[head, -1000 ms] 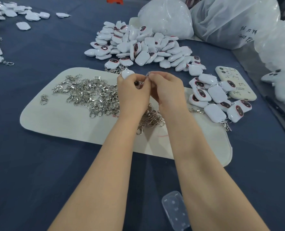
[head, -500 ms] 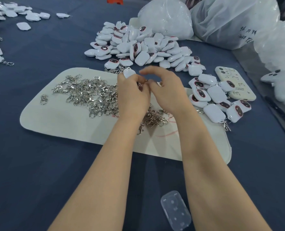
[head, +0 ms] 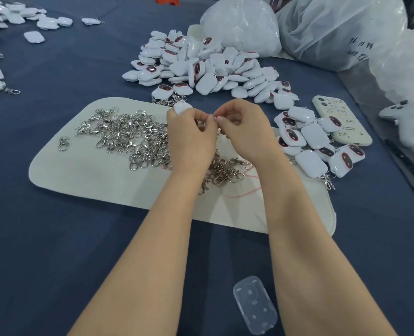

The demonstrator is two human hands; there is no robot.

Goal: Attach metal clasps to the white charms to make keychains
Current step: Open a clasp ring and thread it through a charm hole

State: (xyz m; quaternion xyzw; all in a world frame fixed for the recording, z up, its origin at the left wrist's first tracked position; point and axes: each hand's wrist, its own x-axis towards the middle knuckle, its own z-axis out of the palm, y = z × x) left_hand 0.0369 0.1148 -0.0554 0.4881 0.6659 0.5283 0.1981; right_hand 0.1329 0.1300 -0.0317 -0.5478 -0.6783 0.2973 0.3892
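Charm in left hand, clasp in right hand pinch

The person's left forearm and right forearm are showing bare all the way to the frame's edge. The left grip and right grip are going ungloved, with a short-trimmed nail showing on the right one.

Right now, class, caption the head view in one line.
Left hand holding a white charm, right hand pinching a clasp, above a clasp-strewn mat.
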